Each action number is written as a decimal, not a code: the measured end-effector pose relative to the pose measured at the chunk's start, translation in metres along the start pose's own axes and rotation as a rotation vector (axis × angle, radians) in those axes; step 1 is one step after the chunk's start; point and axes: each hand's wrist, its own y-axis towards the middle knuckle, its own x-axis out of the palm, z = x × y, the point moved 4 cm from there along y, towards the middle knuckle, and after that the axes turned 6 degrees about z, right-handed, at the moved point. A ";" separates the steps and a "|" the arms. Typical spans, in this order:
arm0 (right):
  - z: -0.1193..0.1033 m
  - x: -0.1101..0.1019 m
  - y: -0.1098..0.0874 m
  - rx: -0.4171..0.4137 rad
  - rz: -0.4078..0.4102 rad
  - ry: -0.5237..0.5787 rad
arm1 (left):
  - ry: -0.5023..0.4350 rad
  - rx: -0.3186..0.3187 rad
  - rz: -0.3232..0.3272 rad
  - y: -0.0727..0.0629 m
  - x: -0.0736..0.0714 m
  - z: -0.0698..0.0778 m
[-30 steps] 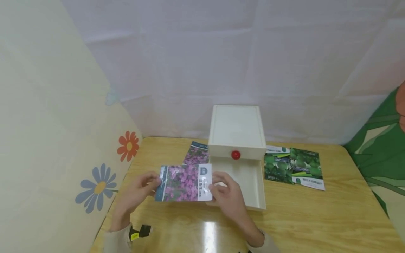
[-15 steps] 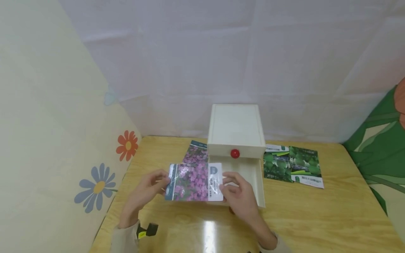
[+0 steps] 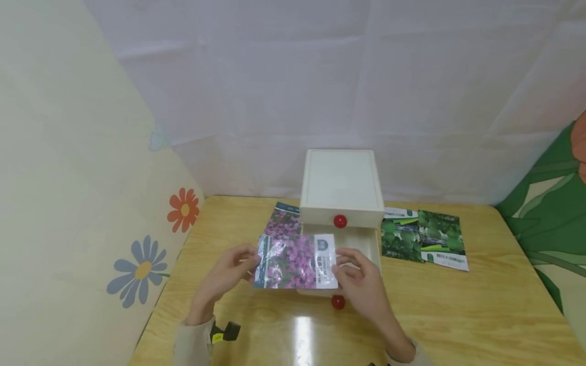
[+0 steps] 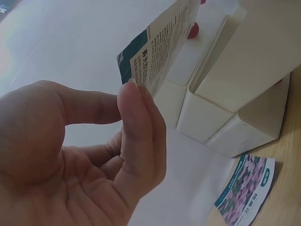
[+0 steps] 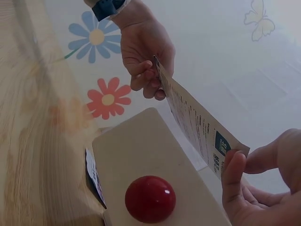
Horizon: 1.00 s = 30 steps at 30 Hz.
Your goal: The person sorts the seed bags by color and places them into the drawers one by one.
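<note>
A flower seed packet (image 3: 295, 262) with pink blossoms is stretched flat between both hands, above the front of a pulled-out white drawer (image 3: 366, 245). My left hand (image 3: 234, 272) pinches its dark teal end between thumb and fingers; the left wrist view shows the packet's printed back (image 4: 160, 52) beyond the fingertips. At the white, lettered end, my right hand (image 3: 363, 282) pinches the edge with thumb and forefinger. In the right wrist view the packet (image 5: 193, 120) spans from hand to hand, over a red knob (image 5: 150, 199) on the drawer front. Much of the drawer's inside is hidden.
The white drawer cabinet (image 3: 342, 178) has another red knob (image 3: 340, 221) on its shut upper drawer. A second pink-flowered packet (image 3: 283, 222) lies at its left side. Two green packets (image 3: 443, 235) lie to its right. A fabric backdrop (image 3: 274, 101) stands behind the wooden table (image 3: 458, 315).
Both hands have moved to the right, carrying the packet with them across the drawer. The lower red knob has come into view below it. The cabinet and the other packets stay put.
</note>
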 end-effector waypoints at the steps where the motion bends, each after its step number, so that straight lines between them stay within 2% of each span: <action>1: 0.000 -0.002 0.000 -0.001 0.003 -0.006 | -0.002 -0.003 -0.002 0.001 0.002 0.000; 6: 0.002 -0.011 -0.001 -0.034 0.013 -0.005 | -0.020 -0.012 -0.013 0.004 0.011 0.003; 14: -0.001 -0.024 -0.003 -0.116 0.044 0.004 | -0.043 0.012 -0.037 0.009 0.023 0.008; 20: -0.004 -0.034 -0.002 -0.108 0.059 -0.027 | -0.058 0.035 -0.075 0.011 0.032 0.011; 26: 0.001 -0.044 0.001 -0.099 0.065 -0.058 | -0.072 0.047 -0.140 0.012 0.039 0.014; 30: 0.006 -0.051 0.001 -0.097 0.084 -0.070 | -0.075 0.077 -0.188 0.011 0.044 0.015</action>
